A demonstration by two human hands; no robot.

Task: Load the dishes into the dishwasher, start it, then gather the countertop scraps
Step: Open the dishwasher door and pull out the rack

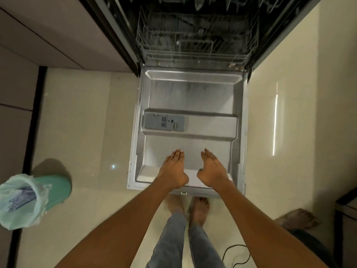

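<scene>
The dishwasher door [191, 93] lies fully open and flat in front of me, its steel inner face up. A grey detergent dispenser [163, 122] sits on the door's left side. Behind it the lower wire rack [195, 43] stands inside the dark tub, with little visible in it. My left hand [173, 169] and my right hand [212, 169] hover side by side over the near edge of the door, fingers straight and pointing forward, holding nothing. I cannot tell whether they touch the door.
A green bin with a plastic liner [29, 198] stands on the pale floor at the left. Cabinet fronts [48, 35] run along the left. My bare feet [199, 209] are just below the door edge. A black cable [235, 254] and a dark table corner [345, 202] are at the right.
</scene>
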